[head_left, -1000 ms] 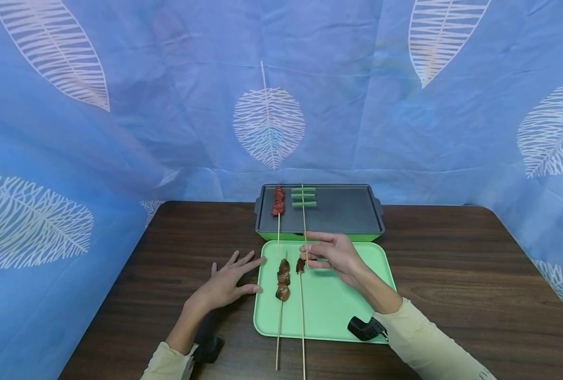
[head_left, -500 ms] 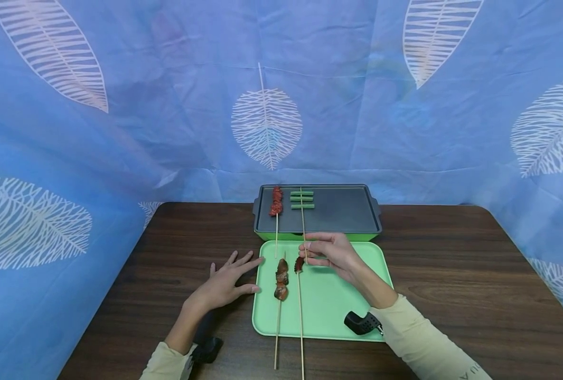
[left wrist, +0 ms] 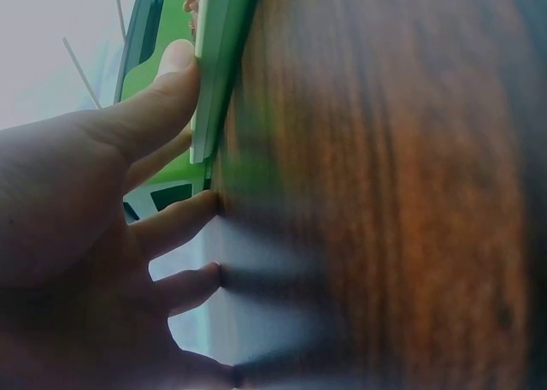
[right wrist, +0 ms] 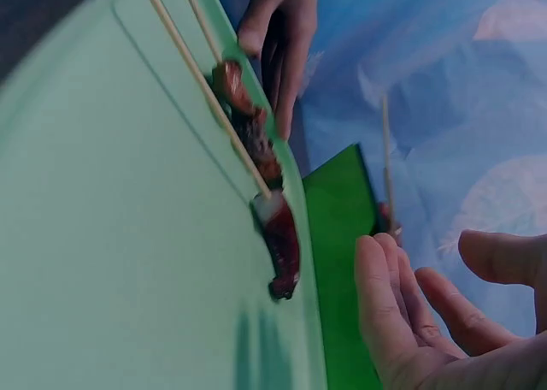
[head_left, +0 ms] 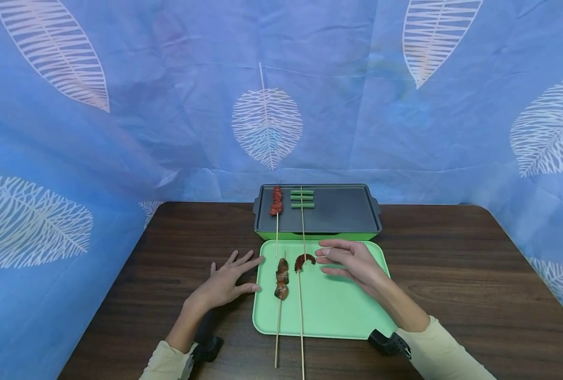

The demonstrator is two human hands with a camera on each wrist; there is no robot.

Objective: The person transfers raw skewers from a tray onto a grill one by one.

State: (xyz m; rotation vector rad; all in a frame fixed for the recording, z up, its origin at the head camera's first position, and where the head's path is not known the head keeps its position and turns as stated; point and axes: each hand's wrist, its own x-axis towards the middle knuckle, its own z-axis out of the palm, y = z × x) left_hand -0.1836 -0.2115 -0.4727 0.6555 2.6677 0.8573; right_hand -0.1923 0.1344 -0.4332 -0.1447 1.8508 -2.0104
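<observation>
My left hand (head_left: 224, 285) lies with fingers spread at the left edge of the light green tray (head_left: 338, 311); in the left wrist view its thumb (left wrist: 175, 65) touches the tray's rim. Above the tray's upper right part my right hand (head_left: 357, 266) hovers, fingers apart and holding nothing. Just left of it, the stick of a green vegetable skewer (head_left: 302, 198) slopes down from the griddle (head_left: 343, 211). A red meat skewer (head_left: 277, 201) lies left of that one. On the tray are a brown meat skewer (head_left: 281, 279) and a skewer with a dark red curled tentacle-like piece (head_left: 305, 259).
Behind the tray, the dark griddle plate sits on a green base (head_left: 357, 237). Both tray skewers' sticks stick out past its front edge over the brown wooden table (head_left: 452, 264). A blue cloth with white leaf prints (head_left: 267, 126) hangs behind and at the sides.
My right hand has let go of the green vegetable skewer's stick and moved right, uncovering the curled dark red piece. The skewer now rests on the griddle. My left hand has stayed put.
</observation>
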